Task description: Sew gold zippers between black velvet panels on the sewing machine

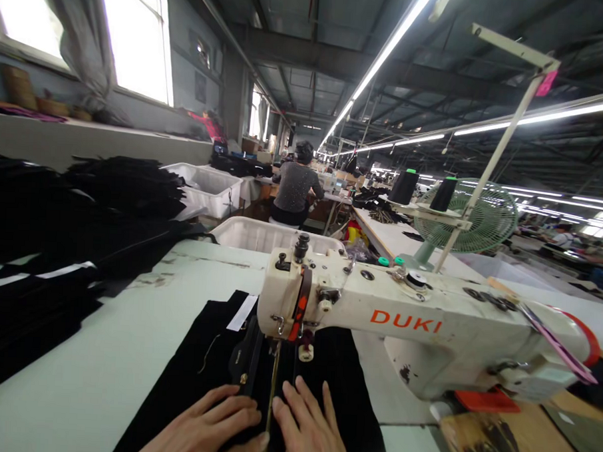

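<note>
Both of my hands rest on a black fabric piece [195, 361] spread under the head of a white sewing machine [348, 308]. My left hand [223, 426] lies flat with fingers stretched, left of a gold-toned zipper [274, 385] that runs toward the needle area. To the right of that zipper, my right hand [310, 423] presses the cloth with its fingers spread. Near my left fingertips is a small gold zipper pull [243, 379] on a dark strip. A white label [242, 313] sits at the fabric's upper edge, with a loose thread nearby.
Stacks of black fabric [41, 241] cover the table's left side. White plastic bins [276, 235] stand behind the machine. A green fan [472, 217] and black thread cones [404, 188] are at the right. A co-worker in grey [297, 192] sits ahead, back turned.
</note>
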A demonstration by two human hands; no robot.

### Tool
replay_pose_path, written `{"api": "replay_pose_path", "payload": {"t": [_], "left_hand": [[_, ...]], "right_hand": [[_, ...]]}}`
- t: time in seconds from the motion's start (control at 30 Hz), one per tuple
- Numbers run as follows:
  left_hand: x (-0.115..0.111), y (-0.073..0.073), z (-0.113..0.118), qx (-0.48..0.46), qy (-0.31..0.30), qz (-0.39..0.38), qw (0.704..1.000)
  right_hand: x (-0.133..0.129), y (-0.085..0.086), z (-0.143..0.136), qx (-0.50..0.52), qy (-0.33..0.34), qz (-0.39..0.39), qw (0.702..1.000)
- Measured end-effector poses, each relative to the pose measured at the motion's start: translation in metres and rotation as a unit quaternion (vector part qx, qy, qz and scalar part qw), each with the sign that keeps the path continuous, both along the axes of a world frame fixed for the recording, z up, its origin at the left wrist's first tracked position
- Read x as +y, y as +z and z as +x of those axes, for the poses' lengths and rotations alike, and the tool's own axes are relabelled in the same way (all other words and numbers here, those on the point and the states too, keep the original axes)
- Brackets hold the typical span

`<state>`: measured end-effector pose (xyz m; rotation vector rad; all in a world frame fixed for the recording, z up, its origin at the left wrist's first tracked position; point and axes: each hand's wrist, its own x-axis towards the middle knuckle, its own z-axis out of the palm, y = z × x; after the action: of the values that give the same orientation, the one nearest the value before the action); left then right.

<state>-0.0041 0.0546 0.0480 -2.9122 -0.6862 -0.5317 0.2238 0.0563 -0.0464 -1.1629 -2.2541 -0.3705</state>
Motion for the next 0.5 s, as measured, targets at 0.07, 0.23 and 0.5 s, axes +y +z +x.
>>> {"api": "replay_pose_path", "payload": {"t": [0.07, 0.23, 0.5], "left_hand": [[0.002, 0.008, 0.001, -0.016, 0.004, -0.044, 0.999], [0.005, 0.019, 0.002, -0.037, 0.037, -0.076, 0.996], [0.020, -0.009, -0.009, 0.038, 0.123, -0.148, 0.980]], "right_hand": [[0.008, -0.007, -0.005, 0.031, -0.002, 0.004, 1.000], [0.024, -0.004, -0.009, 0.068, 0.010, 0.022, 0.997], [0.036, 0.040, -0.001, 0.035, 0.035, -0.036, 0.998]]}}
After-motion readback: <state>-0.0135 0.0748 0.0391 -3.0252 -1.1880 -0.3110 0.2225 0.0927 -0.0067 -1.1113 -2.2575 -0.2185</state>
